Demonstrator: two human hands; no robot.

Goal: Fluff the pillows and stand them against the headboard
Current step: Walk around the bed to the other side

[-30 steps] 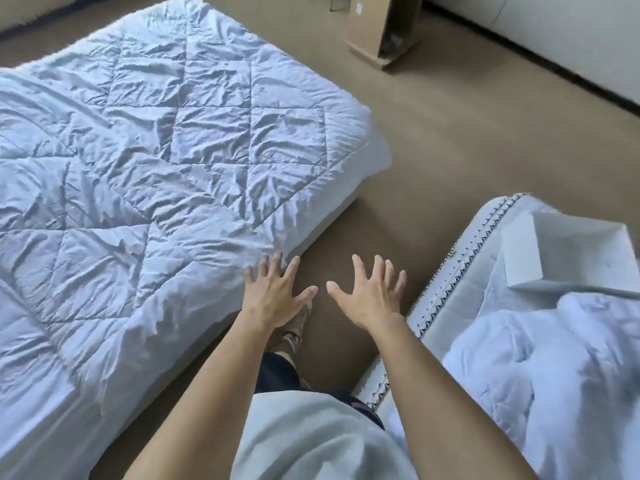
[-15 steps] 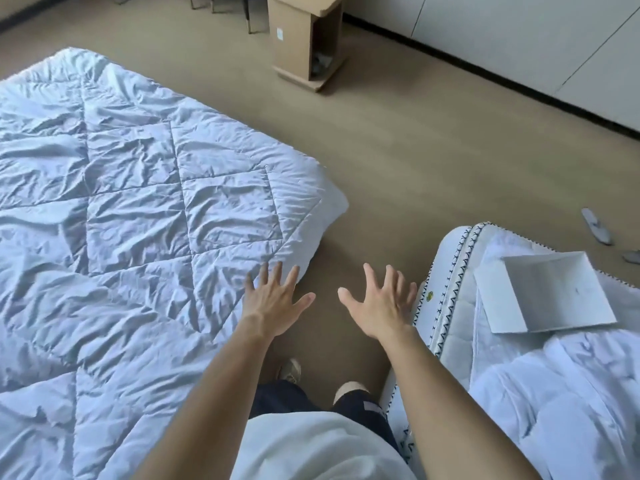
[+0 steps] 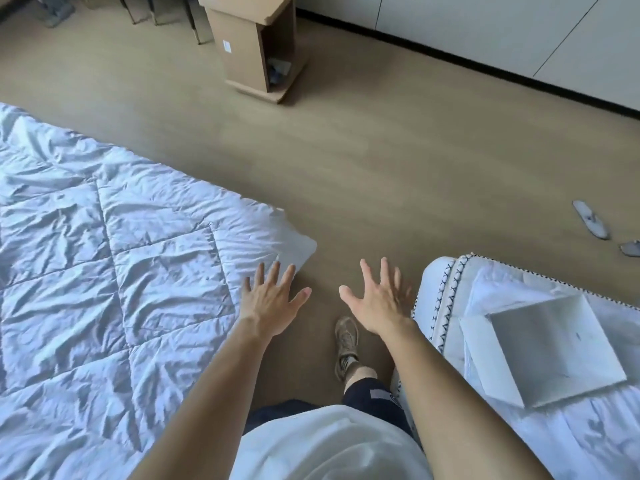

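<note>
No pillow and no headboard show in the head view. My left hand [image 3: 272, 299] is stretched forward with fingers spread and holds nothing; it hovers over the near corner of a bed covered by a crumpled white quilted duvet [image 3: 114, 271]. My right hand [image 3: 379, 299] is also spread and empty, above the floor gap just left of a second mattress [image 3: 441, 289] with zigzag trim. On that mattress lie white bedding [image 3: 588, 441] and an open white box [image 3: 550, 344].
A narrow strip of tan floor [image 3: 363, 168] runs between the two beds, with my shoe [image 3: 346, 337] on it. A cardboard box [image 3: 254, 46] stands at the far end, chair legs to its left, white cabinets [image 3: 502, 32] behind. Grey slippers [image 3: 590, 225] lie at right.
The view has swung right and up: the quilted bed slid left and down, the box and cabinets came into sight. Both hands stay spread and empty out in front.
</note>
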